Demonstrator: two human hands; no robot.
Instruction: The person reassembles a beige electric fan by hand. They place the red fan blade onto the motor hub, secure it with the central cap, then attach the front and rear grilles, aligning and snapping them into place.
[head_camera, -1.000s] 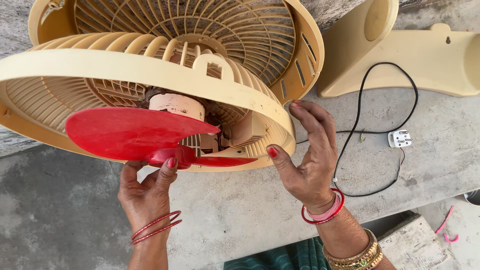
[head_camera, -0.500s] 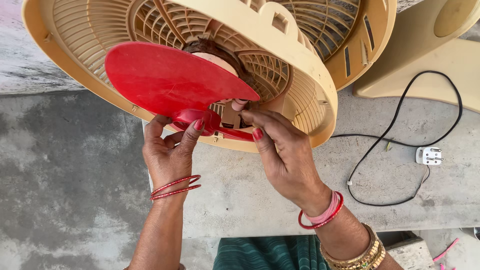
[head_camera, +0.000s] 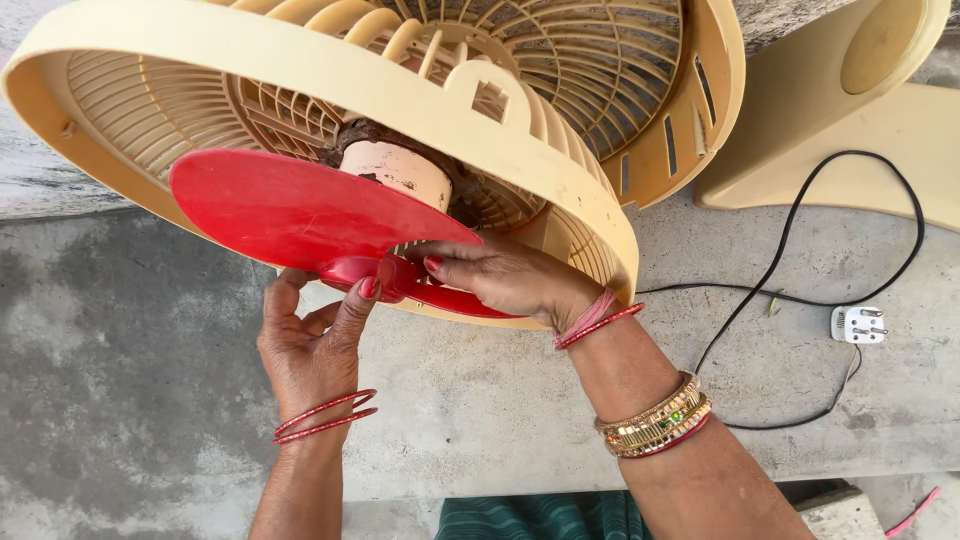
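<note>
From the head camera, looking down, a red fan blade (head_camera: 300, 215) sits at the middle of the picture, and everything else is placed here against it. Its broad flat vane spreads up and to the left from a red hub (head_camera: 385, 277), and a second, narrower vane runs right from that hub, mostly hidden. The left hand (head_camera: 310, 345) comes up from just below the blade, palm toward the camera, with thumb and forefinger closed narrowly on the hub from beneath; two red bangles (head_camera: 325, 415) ring its wrist. The right hand (head_camera: 505, 275) lies just right of the hub, its fingers curled over the blade's narrower vane and its fingertip touching the hub, so both hands grip the blade at its centre. Its forearm below carries a red and pink bangle (head_camera: 597, 322) and a gold bangle set (head_camera: 655, 420). Directly behind the blade stands a pale motor housing (head_camera: 395, 170), touching or nearly touching the hub; I cannot tell whether the blade is seated on the shaft. Around and behind the blade is the cream fan guard (head_camera: 300, 55), tilted, with its rear grille (head_camera: 600, 60) above and to the right. Well right of the blade are the cream fan base (head_camera: 880, 130), a black cord (head_camera: 790, 230) and a white plug (head_camera: 858, 324), all on the grey concrete floor (head_camera: 130, 330) that lies under the blade.
</note>
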